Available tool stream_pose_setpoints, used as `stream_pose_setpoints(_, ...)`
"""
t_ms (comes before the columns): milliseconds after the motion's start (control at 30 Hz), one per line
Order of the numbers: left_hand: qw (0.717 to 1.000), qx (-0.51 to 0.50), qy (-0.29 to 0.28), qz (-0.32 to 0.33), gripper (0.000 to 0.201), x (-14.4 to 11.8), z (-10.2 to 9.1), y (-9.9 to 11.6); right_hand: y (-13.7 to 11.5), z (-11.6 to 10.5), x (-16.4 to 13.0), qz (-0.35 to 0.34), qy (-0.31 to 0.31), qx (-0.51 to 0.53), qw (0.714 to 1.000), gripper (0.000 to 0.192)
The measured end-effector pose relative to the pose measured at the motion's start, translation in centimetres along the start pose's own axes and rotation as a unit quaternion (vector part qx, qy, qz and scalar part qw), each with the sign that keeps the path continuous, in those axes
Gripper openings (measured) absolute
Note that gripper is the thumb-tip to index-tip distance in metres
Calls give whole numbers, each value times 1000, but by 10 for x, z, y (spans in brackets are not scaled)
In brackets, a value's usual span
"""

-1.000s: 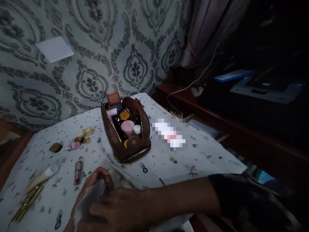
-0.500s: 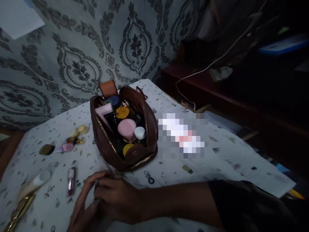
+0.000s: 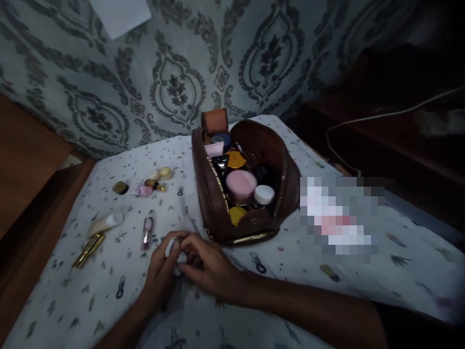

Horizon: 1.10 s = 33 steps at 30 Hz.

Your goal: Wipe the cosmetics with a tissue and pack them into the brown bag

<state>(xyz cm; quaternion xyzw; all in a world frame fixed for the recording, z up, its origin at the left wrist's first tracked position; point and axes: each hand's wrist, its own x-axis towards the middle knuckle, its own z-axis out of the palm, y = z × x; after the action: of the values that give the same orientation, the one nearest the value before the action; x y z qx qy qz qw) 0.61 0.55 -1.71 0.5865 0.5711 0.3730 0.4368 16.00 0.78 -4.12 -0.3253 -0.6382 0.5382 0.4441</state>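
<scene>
My left hand (image 3: 160,266) curls around a small white object (image 3: 181,257), whose kind I cannot make out. My right hand (image 3: 212,266) has its fingers closed against the same object from the right, partly covering it. Just beyond them stands an unzipped brown makeup bag (image 3: 208,201). Inside it are a pink-lidded jar (image 3: 241,185), a white-lidded jar (image 3: 264,195), a yellow round lid (image 3: 238,216) and an amber-coloured lid (image 3: 236,159). Left of the hands lies a clear pinkish lip gloss tube (image 3: 147,233).
On the patterned white tablecloth (image 3: 119,320), at left, lie a gold tube (image 3: 88,250), a cream tube with white cap (image 3: 109,221), a small pink tube (image 3: 142,190) and several small cosmetics. A blurred-out item (image 3: 336,215) lies right of the bag. Behind is a patterned wall (image 3: 178,92).
The view has swung left, so the bag and table appear further right. Both hands have tilted, and the white object between them now shows.
</scene>
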Motion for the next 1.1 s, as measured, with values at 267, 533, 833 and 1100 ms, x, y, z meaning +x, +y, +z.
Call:
stream_pose_setpoints(267,996,23,-9,82,37,-4,-10,2,-6,4,3,-6,-6,-57,998,15)
stream_pose_setpoints(533,995,39,-36,87,46,-6,-16,2,-12,27,3,147,-46,90,984,24)
stream_pose_setpoints(833,977,188,53,82,72,25,-61,9,-21,55,5,214,17,241,946,42)
stream_pose_setpoints(1100,854,491,171,-25,44,113,-155,13,-12,53,-4,191,9,264,945,41)
